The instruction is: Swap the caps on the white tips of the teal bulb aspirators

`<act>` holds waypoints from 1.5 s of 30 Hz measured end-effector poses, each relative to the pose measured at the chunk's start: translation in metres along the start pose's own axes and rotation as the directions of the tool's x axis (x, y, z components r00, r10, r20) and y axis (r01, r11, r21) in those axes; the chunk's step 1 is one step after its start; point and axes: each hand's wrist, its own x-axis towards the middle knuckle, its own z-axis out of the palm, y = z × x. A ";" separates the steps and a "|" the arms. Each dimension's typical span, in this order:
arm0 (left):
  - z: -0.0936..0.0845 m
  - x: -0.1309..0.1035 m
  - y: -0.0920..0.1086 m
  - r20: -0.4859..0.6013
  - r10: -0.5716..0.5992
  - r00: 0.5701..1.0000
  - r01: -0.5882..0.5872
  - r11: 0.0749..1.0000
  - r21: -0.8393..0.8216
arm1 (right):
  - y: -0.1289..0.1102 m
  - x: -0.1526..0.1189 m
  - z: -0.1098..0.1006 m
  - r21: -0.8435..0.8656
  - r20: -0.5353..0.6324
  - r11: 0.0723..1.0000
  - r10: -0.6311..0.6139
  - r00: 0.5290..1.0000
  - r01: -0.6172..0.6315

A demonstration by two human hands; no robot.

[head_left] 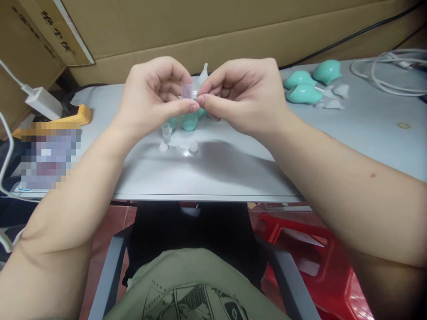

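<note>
One clear cup (187,91); left fingers (187,106) pinch it; right fingers (208,102) pinch its side stub (195,94); table (147,178) below

Olive-green shirt (200,266) (1 dark graphic (196,304) with small lettering), black trousers (190,238), 2 bare forearms (96,164).
</note>
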 end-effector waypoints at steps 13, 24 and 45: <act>0.006 0.000 0.004 -0.014 -0.098 0.995 0.097 0.994 -0.057 | 0.003 -0.001 0.000 -0.048 -0.075 0.999 0.004 0.997 -0.007; 0.015 -0.006 0.021 -0.044 -0.140 0.989 0.139 0.990 -0.023 | 0.002 0.000 0.001 -0.014 -0.048 0.999 0.040 0.998 -0.041; 0.017 -0.012 0.033 -0.055 -0.054 0.997 0.049 0.995 -0.084 | 0.003 0.005 -0.002 -0.001 0.065 0.989 0.150 0.987 -0.150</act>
